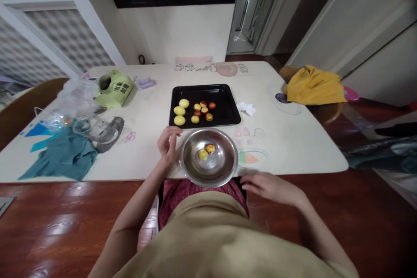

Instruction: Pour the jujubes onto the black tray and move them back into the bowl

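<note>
A shiny metal bowl sits at the table's near edge, its rim reaching over the edge. Inside it lie a yellow-green fruit and a brown-speckled jujube. Just beyond is a black baking tray, holding three pale yellow, lemon-like fruits on its left and several red-and-yellow jujubes beside them. My left hand is left of the bowl by the tray's near left corner, thumb apart from bent fingers, holding nothing visible. At the table edge, right of the bowl, my right hand has its fingers stretched out, with nothing in it.
Left on the white table are a teal cloth, a clear plastic item, a plastic bag and a green paper box. A crumpled tissue lies right of the tray. Yellow cloth hangs over a chair at right.
</note>
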A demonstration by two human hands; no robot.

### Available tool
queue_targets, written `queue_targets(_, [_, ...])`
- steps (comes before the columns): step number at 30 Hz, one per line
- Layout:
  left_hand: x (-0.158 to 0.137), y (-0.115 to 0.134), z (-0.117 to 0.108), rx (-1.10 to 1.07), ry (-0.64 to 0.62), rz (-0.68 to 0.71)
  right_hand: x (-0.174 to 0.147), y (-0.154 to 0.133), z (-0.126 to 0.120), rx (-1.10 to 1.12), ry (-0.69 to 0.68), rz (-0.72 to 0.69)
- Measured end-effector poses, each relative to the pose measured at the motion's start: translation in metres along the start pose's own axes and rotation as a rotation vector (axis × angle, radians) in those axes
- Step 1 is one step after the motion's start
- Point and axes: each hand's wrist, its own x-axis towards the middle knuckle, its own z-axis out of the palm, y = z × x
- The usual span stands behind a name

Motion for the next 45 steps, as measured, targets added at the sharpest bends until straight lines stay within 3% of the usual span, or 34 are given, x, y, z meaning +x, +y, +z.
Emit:
queue_targets(2, [0.002, -0.001, 0.001, -0.009, -0.009, -0.011, 0.019, -0.008, -0.028, 0.072, -0.080, -0.039])
queue_targets(3, [0.002, -0.002, 0.001, -0.016, -0.023, -0.013, 0.033, -0.011, -0.040, 0.081, -0.029, -0.041])
queue_targets(7, [0.003, -0.001, 0.003, -0.031, -0.086, 0.020, 0.112, -0.013, -0.069, -0.036, 0.366, -0.025])
queue_targets(9, [0.004, 0.000, 0.004, -0.030, -0.099, 0.052, 0.154, -0.009, -0.070, -0.152, 0.447, 0.028])
queue_targets(13, [0.005, 0.004, 0.005, -0.026, -0.116, 0.125, 0.219, -0.005, -0.060, -0.340, 0.390, 0.195])
queue_targets(18, [0.005, 0.008, 0.004, -0.024, -0.134, 0.185, 0.248, -0.004, -0.050, -0.393, 0.351, 0.368])
queue_targets(22, [0.006, 0.010, 0.005, -0.032, -0.184, 0.238, 0.250, 0.002, -0.047, -0.336, 0.326, 0.383])
queue_targets(26, [0.006, 0.010, 0.004, -0.029, -0.244, 0.249, 0.238, 0.006, -0.048, -0.252, 0.421, 0.321])
queue_targets(30, [0.005, 0.009, 0.003, -0.040, -0.312, 0.221, 0.197, -0.003, -0.050, -0.077, 0.588, 0.119])
queue_targets(33, [0.003, 0.008, 0.003, -0.092, -0.388, 0.210, 0.150, -0.019, -0.043, 0.036, 0.635, -0.070])
queue_targets(38, [0.002, 0.007, 0.002, -0.138, -0.502, 0.192, 0.091, -0.037, -0.014, 0.046, 0.476, -0.128])
queue_targets(45, [0.003, 0.007, -0.001, -0.140, -0.542, 0.167, 0.096, -0.032, 0.022, -0.077, 0.372, -0.070])
